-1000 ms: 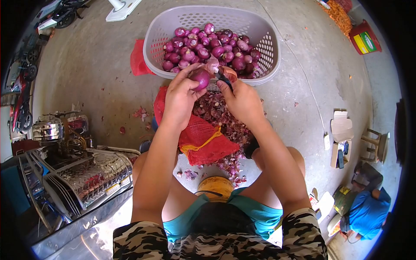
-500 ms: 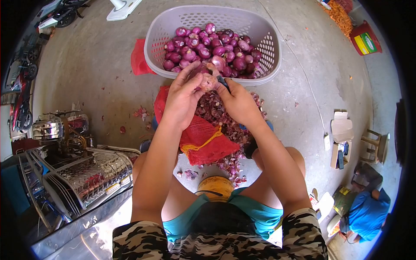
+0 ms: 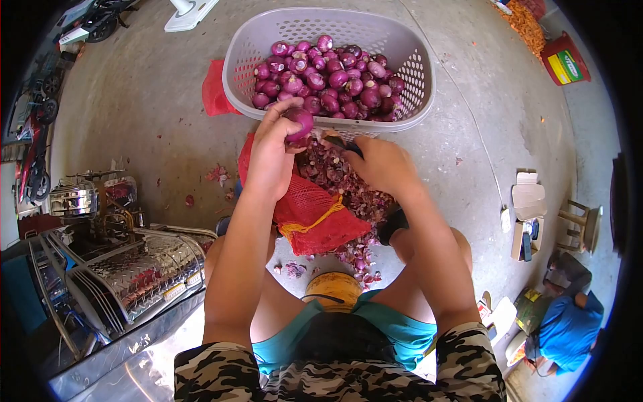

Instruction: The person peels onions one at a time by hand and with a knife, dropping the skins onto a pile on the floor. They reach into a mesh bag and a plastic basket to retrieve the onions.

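Gripping an onion [image 3: 299, 125] with the left hand [image 3: 271, 144] on my feed; fingers and thumb are wrapped round it, and it shows right at the near rim of the grey basket [image 3: 412, 122], toward the left end; purple on top, with a browner bit underneath that I can't make out. The right hand [image 3: 383, 164] is closed round the dark handle of what looks like a knife [image 3: 353, 148]; it points left toward the onion but I see a gap between them; the blade is too small for me to read properly.

Loads more onions [image 3: 321, 74] sit heaped in the basket; below its near side I get a big spread of peels [image 3: 338, 171] between the person's legs, with a red net bag [image 3: 308, 208] lying across the left part and a yellow cord [image 3: 321, 219] on that. Closer in there's an orange bucket [image 3: 331, 288], partly hidden; a red cloth [image 3: 218, 90] pokes out by the basket's left end. Off to my right, a person in a blue shirt [image 3: 569, 328] is bent low near a wooden stool [image 3: 579, 224]; shiny metal framing [image 3: 161, 268] fills the left side.
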`<state>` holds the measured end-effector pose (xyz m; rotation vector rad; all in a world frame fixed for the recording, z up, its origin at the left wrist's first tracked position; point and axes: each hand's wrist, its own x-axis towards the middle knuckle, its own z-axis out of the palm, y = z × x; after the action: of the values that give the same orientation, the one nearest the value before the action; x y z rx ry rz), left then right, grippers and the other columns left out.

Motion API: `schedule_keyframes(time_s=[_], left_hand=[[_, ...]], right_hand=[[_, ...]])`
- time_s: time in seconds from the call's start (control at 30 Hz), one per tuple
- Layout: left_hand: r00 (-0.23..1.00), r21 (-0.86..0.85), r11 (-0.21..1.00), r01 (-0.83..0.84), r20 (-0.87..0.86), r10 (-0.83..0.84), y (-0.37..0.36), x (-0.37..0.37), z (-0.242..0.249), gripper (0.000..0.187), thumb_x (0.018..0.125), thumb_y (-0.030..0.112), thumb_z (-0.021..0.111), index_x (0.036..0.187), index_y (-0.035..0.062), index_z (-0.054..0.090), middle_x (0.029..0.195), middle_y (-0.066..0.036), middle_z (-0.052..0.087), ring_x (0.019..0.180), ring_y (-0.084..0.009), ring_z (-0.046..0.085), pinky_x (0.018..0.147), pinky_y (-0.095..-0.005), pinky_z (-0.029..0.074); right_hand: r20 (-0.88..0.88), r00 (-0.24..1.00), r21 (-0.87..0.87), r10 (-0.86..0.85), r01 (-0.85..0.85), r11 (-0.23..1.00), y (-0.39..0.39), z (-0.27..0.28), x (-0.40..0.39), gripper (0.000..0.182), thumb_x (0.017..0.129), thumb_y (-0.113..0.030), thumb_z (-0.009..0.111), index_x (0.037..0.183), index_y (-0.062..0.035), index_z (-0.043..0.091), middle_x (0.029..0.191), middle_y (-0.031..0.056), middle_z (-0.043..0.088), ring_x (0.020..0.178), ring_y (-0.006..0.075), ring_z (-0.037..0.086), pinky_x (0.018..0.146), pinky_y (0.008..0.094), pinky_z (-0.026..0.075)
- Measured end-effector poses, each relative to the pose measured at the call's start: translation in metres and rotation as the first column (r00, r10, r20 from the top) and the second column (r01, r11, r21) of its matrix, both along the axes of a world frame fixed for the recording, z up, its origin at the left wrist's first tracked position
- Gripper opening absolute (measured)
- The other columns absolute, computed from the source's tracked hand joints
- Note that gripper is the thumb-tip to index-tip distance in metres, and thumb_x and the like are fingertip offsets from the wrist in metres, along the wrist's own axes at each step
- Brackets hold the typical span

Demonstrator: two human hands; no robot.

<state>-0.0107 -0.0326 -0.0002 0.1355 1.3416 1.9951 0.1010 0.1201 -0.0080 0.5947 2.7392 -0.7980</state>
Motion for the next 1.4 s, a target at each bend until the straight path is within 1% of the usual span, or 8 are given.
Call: schedule_keyframes(time_s=[0.13, 0.43, 0.63, 0.77, 0.87, 1.0, 1.2, 1.4], left_hand=[[0.932, -0.346, 0.938, -0.036, -0.35, -0.093, 0.002, 0.003, 0.002, 0.051, 0.078, 0.0, 0.061, 0.126, 0.0041, 0.044, 0.113, -0.01, 0.053, 0.098, -0.014, 0.053, 0.085, -0.0268, 0.044], [0.625, -0.38, 0.915, -0.137, -0.75, -0.218, 0.001, 0.003, -0.015, 0.072, 0.059, 0.006, 0.076, 0.124, 0.0056, 0.046, 0.114, -0.015, 0.056, 0.107, -0.025, 0.055, 0.092, -0.0343, 0.042], [0.738, -0.229, 0.97, 0.083, -0.64, -0.214, 0.004, 0.009, -0.004, 0.069, 0.06, 0.001, 0.071, 0.125, 0.0053, 0.047, 0.118, -0.014, 0.055, 0.112, -0.0259, 0.053, 0.096, -0.0342, 0.04], [0.453, -0.486, 0.827, 0.283, -0.693, -0.562, 0.001, 0.011, 0.012, 0.082, 0.062, -0.006, 0.066, 0.137, 0.0086, 0.037, 0.133, -0.012, 0.048, 0.122, -0.022, 0.046, 0.101, -0.0324, 0.037], [0.347, -0.679, 0.703, 0.211, -0.62, -0.703, -0.003, 0.018, 0.003, 0.084, 0.063, -0.004, 0.065, 0.139, 0.0095, 0.034, 0.133, -0.013, 0.047, 0.123, -0.0278, 0.045, 0.103, -0.0342, 0.034], [0.277, -0.509, 0.837, 0.2, -0.79, -0.546, 0.005, 0.016, -0.001, 0.088, 0.061, -0.001, 0.066, 0.141, 0.0129, 0.031, 0.128, -0.016, 0.05, 0.116, -0.0328, 0.048, 0.099, -0.0372, 0.038], [0.26, -0.928, 0.368, 0.054, -0.343, -0.903, -0.002, 0.017, 0.004, 0.089, 0.062, 0.005, 0.066, 0.142, 0.0189, 0.03, 0.103, -0.019, 0.059, 0.1, -0.0365, 0.053, 0.088, -0.0416, 0.042], [0.365, -0.686, 0.728, -0.014, -0.681, -0.635, -0.004, 0.022, -0.004, 0.085, 0.061, 0.002, 0.068, 0.138, 0.0135, 0.035, 0.108, -0.018, 0.056, 0.099, -0.0327, 0.055, 0.085, -0.0379, 0.045]], right_hand=[[0.137, 0.991, 0.172, -0.003, -0.021, 0.985, 0.014, 0.002, 0.005, 0.034, 0.085, -0.033, 0.053, 0.101, -0.0046, 0.061, 0.088, 0.0211, 0.065, 0.086, 0.0378, 0.063, 0.078, 0.0473, 0.049], [-0.014, 0.999, 0.427, 0.046, -0.035, 0.904, 0.012, 0.0, 0.01, 0.022, 0.081, -0.018, 0.056, 0.101, -0.0153, 0.065, 0.098, 0.0126, 0.062, 0.096, 0.0311, 0.059, 0.079, 0.0435, 0.047], [-0.183, 0.981, 0.454, 0.058, 0.032, 0.89, 0.012, 0.003, 0.006, 0.021, 0.079, -0.016, 0.059, 0.099, -0.014, 0.065, 0.093, 0.0139, 0.062, 0.091, 0.0309, 0.06, 0.074, 0.0425, 0.049], [-0.199, 0.979, 0.175, -0.035, 0.07, 0.982, 0.013, 0.008, 0.006, 0.022, 0.079, -0.02, 0.062, 0.097, -0.0069, 0.061, 0.087, 0.018, 0.063, 0.085, 0.0354, 0.061, 0.074, 0.0451, 0.048], [-0.18, 0.981, 0.107, -0.076, 0.097, 0.99, 0.019, 0.008, 0.006, 0.025, 0.079, -0.022, 0.063, 0.095, -0.0031, 0.059, 0.085, 0.0205, 0.063, 0.083, 0.0375, 0.061, 0.075, 0.0457, 0.048], [-0.143, 0.99, 0.054, -0.008, 0.016, 0.998, 0.021, 0.001, 0.006, 0.027, 0.08, -0.024, 0.063, 0.094, -0.0014, 0.059, 0.087, 0.0219, 0.063, 0.085, 0.038, 0.061, 0.076, 0.046, 0.047], [-0.099, 0.995, -0.048, -0.004, 0.0, 0.999, 0.021, 0.007, 0.005, 0.026, 0.08, -0.024, 0.061, 0.091, -0.0006, 0.06, 0.087, 0.0229, 0.063, 0.087, 0.0387, 0.06, 0.077, 0.0471, 0.046], [-0.044, 0.999, -0.025, 0.027, -0.029, 0.999, 0.02, 0.006, 0.005, 0.031, 0.083, -0.024, 0.056, 0.097, 0.0032, 0.057, 0.09, 0.0253, 0.062, 0.09, 0.0395, 0.059, 0.08, 0.0474, 0.045]])
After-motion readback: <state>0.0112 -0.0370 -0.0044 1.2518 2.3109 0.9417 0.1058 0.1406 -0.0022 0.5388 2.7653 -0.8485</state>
